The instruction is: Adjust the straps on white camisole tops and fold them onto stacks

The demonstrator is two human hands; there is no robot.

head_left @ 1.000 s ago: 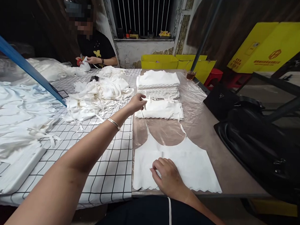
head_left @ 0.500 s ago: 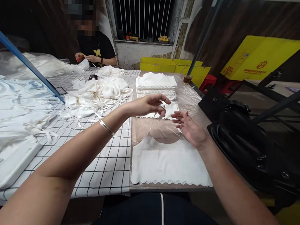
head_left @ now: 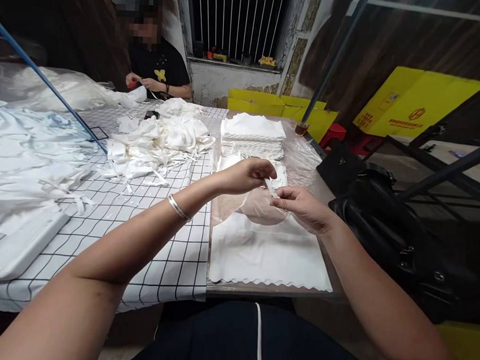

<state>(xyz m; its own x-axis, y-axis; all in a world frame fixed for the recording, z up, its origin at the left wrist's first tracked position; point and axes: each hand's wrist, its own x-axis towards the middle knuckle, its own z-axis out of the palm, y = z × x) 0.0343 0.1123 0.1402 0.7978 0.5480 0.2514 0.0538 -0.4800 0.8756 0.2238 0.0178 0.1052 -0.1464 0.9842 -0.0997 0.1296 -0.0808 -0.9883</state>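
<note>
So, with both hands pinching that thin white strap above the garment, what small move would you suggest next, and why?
Probably draw the strap straight between the two hands and lay it flat. The left hand and right hand both pinch it above the white garment, whose scalloped hem already lies smooth on the table; only the strap looks lifted and slack.

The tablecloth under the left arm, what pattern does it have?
The tablecloth is white with a grid of thin black lines, seen in the head view.
</note>
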